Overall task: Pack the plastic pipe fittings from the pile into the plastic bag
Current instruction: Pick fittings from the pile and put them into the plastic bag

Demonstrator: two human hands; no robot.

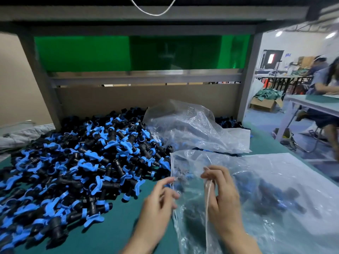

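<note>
I have my left hand (161,198) pinching the left edge of the bag (286,173) and my right hand (222,197) gripping its bunched rim, some fittings (275,197) inside it, the pile (73,162) touching that edge, and bare surface (113,233) open only near me.
</note>
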